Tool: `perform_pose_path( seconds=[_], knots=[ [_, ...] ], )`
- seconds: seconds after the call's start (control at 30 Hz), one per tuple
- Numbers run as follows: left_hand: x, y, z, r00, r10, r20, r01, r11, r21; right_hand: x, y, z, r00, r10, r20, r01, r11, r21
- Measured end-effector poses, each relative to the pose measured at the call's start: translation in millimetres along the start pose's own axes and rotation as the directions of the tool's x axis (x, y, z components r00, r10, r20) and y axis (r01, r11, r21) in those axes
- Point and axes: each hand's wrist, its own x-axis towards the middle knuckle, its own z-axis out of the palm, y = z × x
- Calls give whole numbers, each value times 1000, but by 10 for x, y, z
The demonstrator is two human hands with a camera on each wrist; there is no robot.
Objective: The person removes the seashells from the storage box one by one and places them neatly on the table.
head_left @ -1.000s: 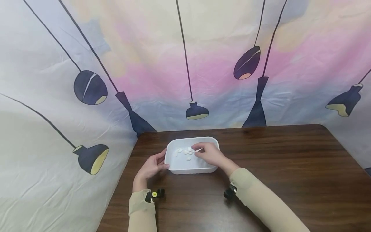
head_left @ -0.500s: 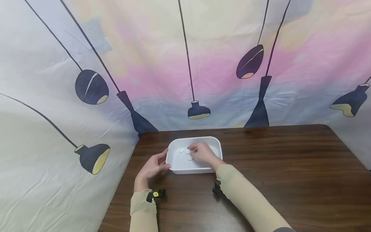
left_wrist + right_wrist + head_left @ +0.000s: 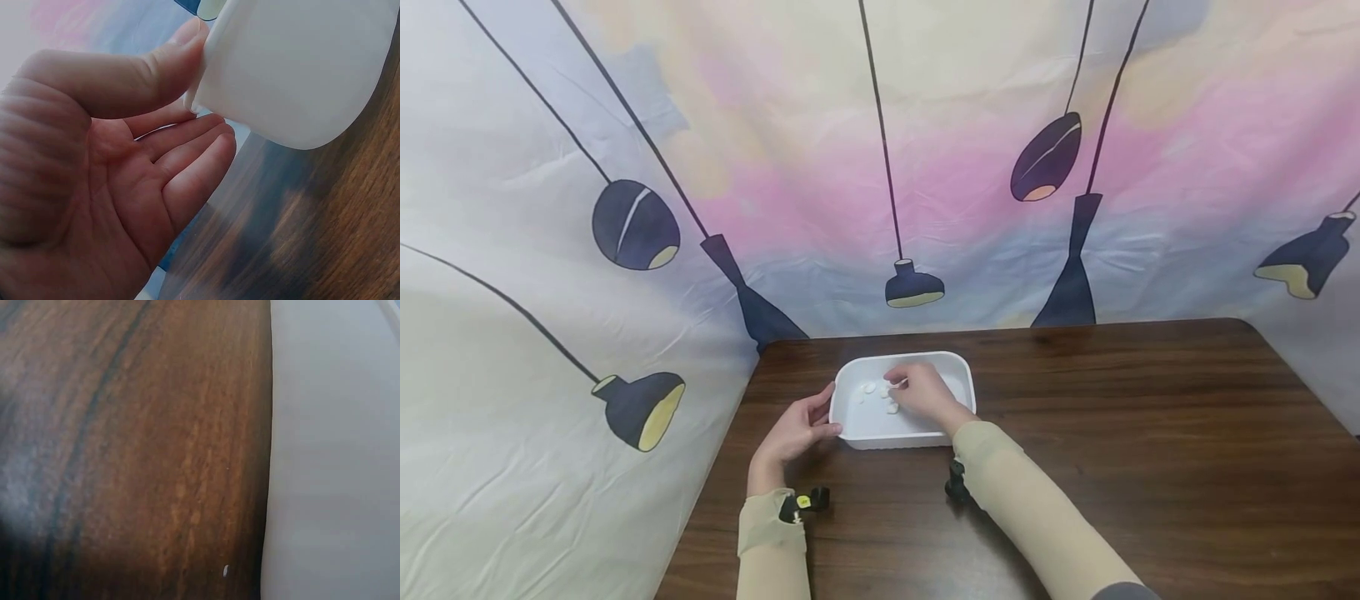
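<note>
A white rectangular tray (image 3: 917, 432) with rounded corners rests on the wooden table. My left hand (image 3: 793, 429) grips its left end, and in the left wrist view the thumb of that hand (image 3: 119, 169) presses on the rim with the fingers on the other side. Over the middle of the tray, my right hand (image 3: 925, 390) pinches a small, thin white piece between thumb and forefinger, partly hidden by the fingers. Several small flat white pieces (image 3: 892, 408) lie on the tray floor beside the fingertips. The right wrist view shows the tray's outer wall (image 3: 331, 450) but no hand.
The dark wooden table (image 3: 1112, 450) extends far to the right of the tray. Behind it hangs a cloth (image 3: 970, 208) printed with dark lamps. A tiny white speck (image 3: 225, 570) lies on the wood near the tray wall in the right wrist view.
My right hand has moved left and slightly inward across the tray, now covering some of the white pieces. The left hand keeps its hold on the tray's end.
</note>
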Motion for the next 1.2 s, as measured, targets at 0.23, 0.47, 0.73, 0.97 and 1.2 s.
perform_pose_path(
  seconds=[0.23, 0.47, 0.73, 0.97, 1.2],
  knots=[
    [-1, -21, -11, 1000, 9, -1, -9, 1000, -4, 14, 6, 19, 1000, -11, -8, 11, 1000, -7],
    [-17, -35, -29, 1000, 1, -12, 0, 1000, 19, 29, 14, 51, 1000, 5, 0, -5, 1000, -28],
    [-7, -37, -23, 1000, 2, -17, -2, 1000, 22, 23, 0, 39, 1000, -9, -7, 9, 999, -37],
    [-5, -20, -9, 1000, 7, -13, -6, 1000, 8, 16, -8, 14, 1000, -4, -7, 3, 999, -51],
    [-4, -25, 2, 1000, 22, 3, -22, 1000, -8, 15, -31, 2, 999, -32, 11, 33, 997, -74]
  ],
)
